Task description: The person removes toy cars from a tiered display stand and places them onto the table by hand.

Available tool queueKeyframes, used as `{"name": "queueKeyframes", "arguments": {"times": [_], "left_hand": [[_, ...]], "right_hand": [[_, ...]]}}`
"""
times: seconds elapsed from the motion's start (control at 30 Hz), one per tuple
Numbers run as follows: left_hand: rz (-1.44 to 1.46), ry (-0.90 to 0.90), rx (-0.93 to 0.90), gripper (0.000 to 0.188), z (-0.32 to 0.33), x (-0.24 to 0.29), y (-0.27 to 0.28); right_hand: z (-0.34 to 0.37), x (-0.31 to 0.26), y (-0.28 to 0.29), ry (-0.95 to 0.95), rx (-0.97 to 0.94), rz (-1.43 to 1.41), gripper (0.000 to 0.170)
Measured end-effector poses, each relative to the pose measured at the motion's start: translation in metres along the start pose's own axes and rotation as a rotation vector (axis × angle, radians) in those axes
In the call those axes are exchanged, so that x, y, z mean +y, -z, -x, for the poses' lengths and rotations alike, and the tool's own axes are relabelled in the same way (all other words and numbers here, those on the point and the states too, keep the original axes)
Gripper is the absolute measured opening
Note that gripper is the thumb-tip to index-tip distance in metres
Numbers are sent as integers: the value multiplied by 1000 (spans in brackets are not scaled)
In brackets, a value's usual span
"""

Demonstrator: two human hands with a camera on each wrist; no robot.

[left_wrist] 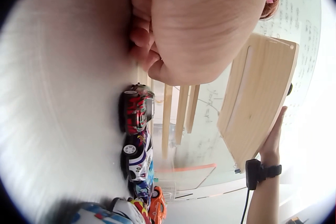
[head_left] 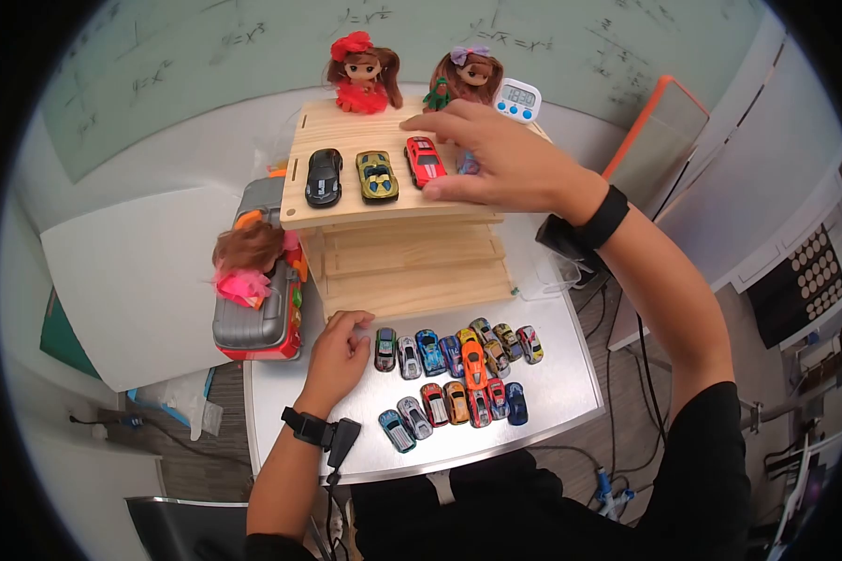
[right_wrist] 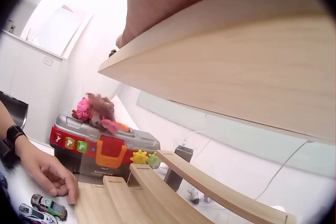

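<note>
My right hand point(head_left: 505, 159) is over the top board of a wooden rack point(head_left: 346, 220), thumb and forefinger spread at either end of a red toy car point(head_left: 425, 162) with white stripes. Under the palm a bluish-purple toy point(head_left: 468, 163) shows partly; the rest is hidden. Left of the red car stand a gold toy car point(head_left: 377, 177) and a black toy car point(head_left: 325, 178). My left hand point(head_left: 341, 353) rests on the white table with loosely curled fingers, holding nothing. Beside it is a green and red toy car point(head_left: 385, 349), also seen in the left wrist view.
Several toy cars stand in two rows on the table point(head_left: 346, 449), an orange car point(head_left: 473, 363) between them. Two dolls point(head_left: 363, 79) and a white timer point(head_left: 517, 100) are behind the top board. At left a doll lies on a grey and red toolbox point(head_left: 253, 323). A clear container point(head_left: 547, 276) is at right.
</note>
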State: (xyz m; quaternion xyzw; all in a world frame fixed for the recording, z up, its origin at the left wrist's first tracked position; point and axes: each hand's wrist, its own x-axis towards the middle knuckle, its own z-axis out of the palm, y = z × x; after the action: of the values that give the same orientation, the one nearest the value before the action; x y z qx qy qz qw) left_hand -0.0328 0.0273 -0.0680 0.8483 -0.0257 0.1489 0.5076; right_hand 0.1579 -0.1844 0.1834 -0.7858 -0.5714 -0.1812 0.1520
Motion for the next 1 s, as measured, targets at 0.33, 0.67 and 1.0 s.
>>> {"name": "queueKeyframes", "arguments": {"times": [0.33,0.67,1.0], "left_hand": [[24,-8,8,34,1,-2,1],[16,-12,18,34,1,2,1],[46,11,32,33,0,-2,-2]], "right_hand": [[-11,-11,1,-85,-134,89,62],[103,-123,-15,115,-253,-166,75],[161,-105,-104,8,-398,-67,72]]}}
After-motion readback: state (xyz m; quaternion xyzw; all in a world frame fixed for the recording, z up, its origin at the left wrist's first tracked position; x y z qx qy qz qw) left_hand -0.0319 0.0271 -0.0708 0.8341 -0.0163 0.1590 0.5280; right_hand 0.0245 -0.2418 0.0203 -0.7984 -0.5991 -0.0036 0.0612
